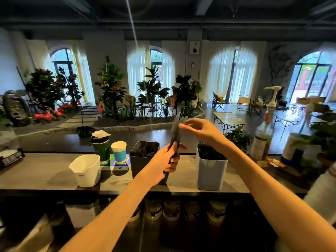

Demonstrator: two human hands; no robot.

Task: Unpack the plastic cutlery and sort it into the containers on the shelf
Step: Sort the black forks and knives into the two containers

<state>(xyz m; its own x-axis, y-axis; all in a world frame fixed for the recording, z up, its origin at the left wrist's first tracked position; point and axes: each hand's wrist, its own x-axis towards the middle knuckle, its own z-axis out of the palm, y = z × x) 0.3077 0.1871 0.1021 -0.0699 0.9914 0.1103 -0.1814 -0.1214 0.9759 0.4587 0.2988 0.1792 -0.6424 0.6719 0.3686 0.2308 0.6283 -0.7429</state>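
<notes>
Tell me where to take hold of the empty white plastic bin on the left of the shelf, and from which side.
Grip the white plastic bin by its top rim, coming from above. It stands upright with its mouth open and seemingly nothing inside, so fingers can probably hook over the rim. The near-left side looks freest: the green cup and blue-banded cup stand close behind on its right.

Dim interior, bright backlit windows [140, 70], fisheye edges, motion blur.

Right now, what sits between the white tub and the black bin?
In the head view, a green cup and a blue cup stand between the white tub and black bin.
</notes>
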